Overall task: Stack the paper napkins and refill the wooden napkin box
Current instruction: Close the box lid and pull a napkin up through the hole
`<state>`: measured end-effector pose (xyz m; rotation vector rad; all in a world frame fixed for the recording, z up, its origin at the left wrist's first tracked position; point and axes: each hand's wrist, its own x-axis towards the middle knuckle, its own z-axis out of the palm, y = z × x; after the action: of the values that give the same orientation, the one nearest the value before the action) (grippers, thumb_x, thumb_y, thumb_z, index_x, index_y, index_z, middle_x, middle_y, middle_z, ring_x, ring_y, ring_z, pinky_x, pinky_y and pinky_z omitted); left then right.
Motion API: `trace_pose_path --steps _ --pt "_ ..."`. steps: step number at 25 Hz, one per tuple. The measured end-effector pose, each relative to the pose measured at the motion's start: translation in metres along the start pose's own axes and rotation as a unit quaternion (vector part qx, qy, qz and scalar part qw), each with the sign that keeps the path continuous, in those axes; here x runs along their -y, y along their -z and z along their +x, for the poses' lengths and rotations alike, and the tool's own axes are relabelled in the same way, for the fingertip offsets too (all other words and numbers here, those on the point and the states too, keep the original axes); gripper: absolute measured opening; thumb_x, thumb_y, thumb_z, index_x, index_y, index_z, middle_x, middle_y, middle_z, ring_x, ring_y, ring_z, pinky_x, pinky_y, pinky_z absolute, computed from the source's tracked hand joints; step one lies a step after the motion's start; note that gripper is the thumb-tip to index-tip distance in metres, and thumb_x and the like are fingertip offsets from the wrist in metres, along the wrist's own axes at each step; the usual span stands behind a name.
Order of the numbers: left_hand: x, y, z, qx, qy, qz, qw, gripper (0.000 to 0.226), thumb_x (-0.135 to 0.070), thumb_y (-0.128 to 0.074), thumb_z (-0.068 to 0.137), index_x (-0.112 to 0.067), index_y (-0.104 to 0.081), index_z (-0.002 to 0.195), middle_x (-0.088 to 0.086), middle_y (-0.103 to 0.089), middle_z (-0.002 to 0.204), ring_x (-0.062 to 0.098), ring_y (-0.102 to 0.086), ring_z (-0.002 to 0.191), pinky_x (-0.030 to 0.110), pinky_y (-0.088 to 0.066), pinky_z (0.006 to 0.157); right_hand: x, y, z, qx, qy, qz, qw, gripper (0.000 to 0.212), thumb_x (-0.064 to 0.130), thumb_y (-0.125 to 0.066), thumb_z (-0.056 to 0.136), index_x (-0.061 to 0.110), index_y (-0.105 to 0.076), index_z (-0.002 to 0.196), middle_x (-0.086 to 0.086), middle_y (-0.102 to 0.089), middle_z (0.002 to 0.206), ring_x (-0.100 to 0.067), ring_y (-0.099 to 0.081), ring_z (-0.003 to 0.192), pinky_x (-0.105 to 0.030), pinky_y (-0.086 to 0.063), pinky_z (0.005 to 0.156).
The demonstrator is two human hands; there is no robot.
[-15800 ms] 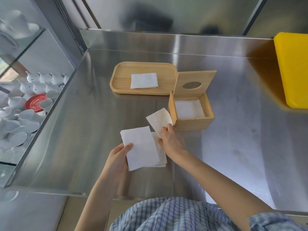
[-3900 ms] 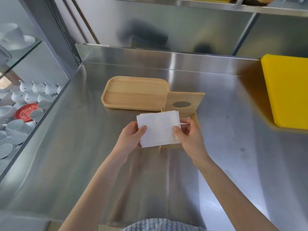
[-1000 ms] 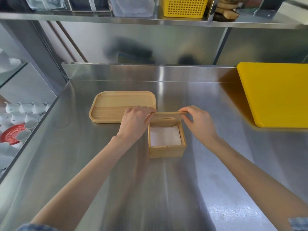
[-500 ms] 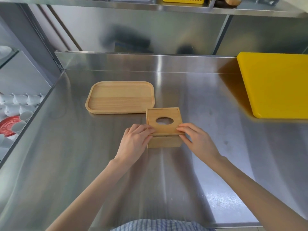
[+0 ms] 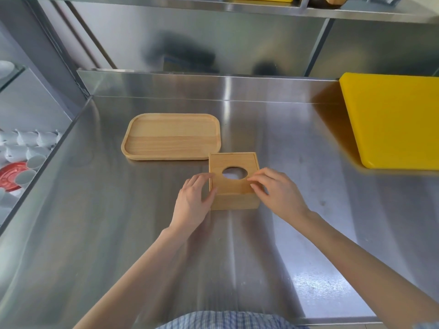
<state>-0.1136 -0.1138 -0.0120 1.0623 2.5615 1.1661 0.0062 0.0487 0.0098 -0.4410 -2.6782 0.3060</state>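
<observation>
The wooden napkin box (image 5: 234,202) stands on the steel counter just right of the wooden tray (image 5: 171,138), which holds nothing. Its lid (image 5: 231,160) lies flat and closed on top. White paper napkins (image 5: 234,173) show through the oval hole in the lid. My left hand (image 5: 193,200) is against the box's left wall, with fingers along the side and the thumb at the front left corner. My right hand (image 5: 278,193) rests its fingertips on the lid's right front part, beside the hole, fingers spread.
A yellow cutting board (image 5: 394,119) lies at the right, reaching the back wall. White cups (image 5: 28,148) and a red plate (image 5: 9,174) sit on a lower shelf past the counter's left edge. A steel shelf runs overhead at the back.
The lid has come down from upright to flat on the box over the last second. Both hands have moved from the lid's top edge to the box's front sides.
</observation>
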Motion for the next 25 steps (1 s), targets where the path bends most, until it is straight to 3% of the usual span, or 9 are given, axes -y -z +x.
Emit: trace_pose_path --steps 2,5,8,11,16,21,25 --pt "-0.008 -0.002 0.006 0.009 0.118 -0.103 0.988 0.045 -0.023 -0.055 0.09 -0.013 -0.046 0.133 0.004 -0.052 0.136 0.02 -0.048 0.125 0.026 -0.036 0.098 0.004 0.004 0.023 0.063 0.004 -0.013 0.998 0.016 0.016 -0.063 0.084 0.013 -0.072 0.097 -0.004 -0.068 0.103 -0.025 -0.064 0.098 -0.032 -0.048 0.083" --pt "-0.013 -0.009 0.015 0.056 0.247 -0.184 0.95 0.058 -0.033 -0.051 0.091 -0.016 -0.031 0.142 0.001 -0.039 0.148 0.018 -0.039 0.135 0.028 -0.032 0.105 0.008 0.004 0.055 0.207 0.009 -0.063 0.976 0.027 0.025 -0.053 0.091 0.019 -0.065 0.115 -0.002 -0.048 0.135 -0.02 -0.039 0.129 -0.034 -0.031 0.105" --pt "-0.015 -0.014 0.018 0.066 0.276 -0.196 0.939 0.059 -0.036 -0.049 0.091 -0.016 -0.03 0.143 0.003 -0.041 0.147 0.02 -0.04 0.134 0.027 -0.033 0.102 0.013 -0.002 0.08 0.287 0.077 -0.107 0.949 0.03 0.025 -0.055 0.09 0.025 -0.062 0.119 -0.003 -0.034 0.148 -0.02 -0.026 0.138 -0.036 -0.025 0.11" --pt "-0.014 -0.016 0.018 0.063 0.254 -0.186 0.947 0.053 -0.033 -0.049 0.092 -0.017 -0.035 0.141 0.004 -0.048 0.141 0.019 -0.044 0.131 0.03 -0.037 0.103 0.017 -0.009 0.098 0.344 0.139 -0.166 0.914 0.024 0.027 -0.059 0.087 0.029 -0.067 0.11 -0.003 -0.027 0.153 -0.021 -0.022 0.14 -0.039 -0.027 0.11" --pt "-0.012 -0.013 0.017 0.073 0.24 -0.198 0.948 0.05 -0.031 -0.048 0.093 -0.018 -0.037 0.139 0.003 -0.052 0.138 0.018 -0.047 0.128 0.029 -0.039 0.102 0.027 -0.026 0.104 0.342 0.136 -0.212 0.905 0.014 0.022 -0.06 0.085 0.016 -0.073 0.088 -0.01 -0.031 0.152 -0.025 -0.032 0.135 -0.04 -0.035 0.106" --pt "-0.013 -0.016 0.016 0.059 0.236 -0.196 0.95 0.05 -0.03 -0.047 0.093 -0.017 -0.036 0.14 0.003 -0.051 0.139 0.018 -0.046 0.129 0.028 -0.038 0.102 0.026 -0.028 0.1 0.312 0.141 -0.187 0.921 0.015 0.014 -0.059 0.086 0.01 -0.074 0.09 -0.009 -0.03 0.152 -0.025 -0.03 0.136 -0.037 -0.033 0.109" --pt "-0.011 -0.016 0.016 0.056 0.229 -0.183 0.955 0.049 -0.031 -0.047 0.093 -0.016 -0.038 0.139 0.004 -0.053 0.137 0.02 -0.048 0.128 0.031 -0.04 0.103 0.024 -0.026 0.1 0.31 0.149 -0.15 0.927 0.018 0.019 -0.059 0.086 0.014 -0.076 0.089 -0.007 -0.032 0.15 -0.025 -0.029 0.136 -0.037 -0.03 0.112"
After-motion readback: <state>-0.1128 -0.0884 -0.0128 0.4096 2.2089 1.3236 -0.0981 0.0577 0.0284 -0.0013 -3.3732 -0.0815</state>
